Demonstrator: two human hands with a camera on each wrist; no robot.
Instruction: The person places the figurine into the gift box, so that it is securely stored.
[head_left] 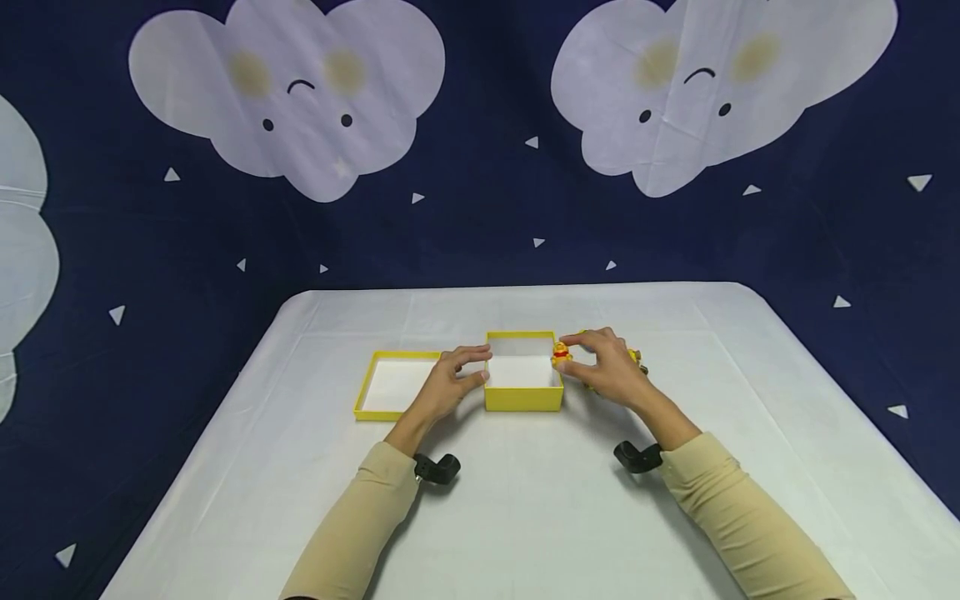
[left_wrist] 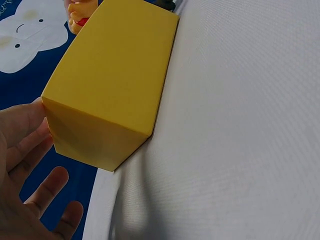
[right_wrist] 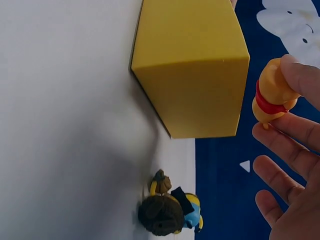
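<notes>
My right hand [head_left: 609,367] pinches a small orange-yellow toy figurine [right_wrist: 270,92] with a red band between thumb and fingers. It holds the figurine beside the upper right rim of the open yellow box [head_left: 523,398], whose white inside shows in the head view. On the box's other side, my left hand [head_left: 447,387] touches the left wall with its fingertips, fingers spread and fairly straight. The left wrist view shows those fingers [left_wrist: 30,120] against the box's edge, with the lower ones apart from it.
Left of the box, partly behind the left hand, lies a shallow yellow lid [head_left: 365,415] with its white inside up. Several small toy figures [right_wrist: 170,212] stand to the right of the box, mostly hidden by the right hand in the head view. A white cloth [head_left: 525,500] covers the table.
</notes>
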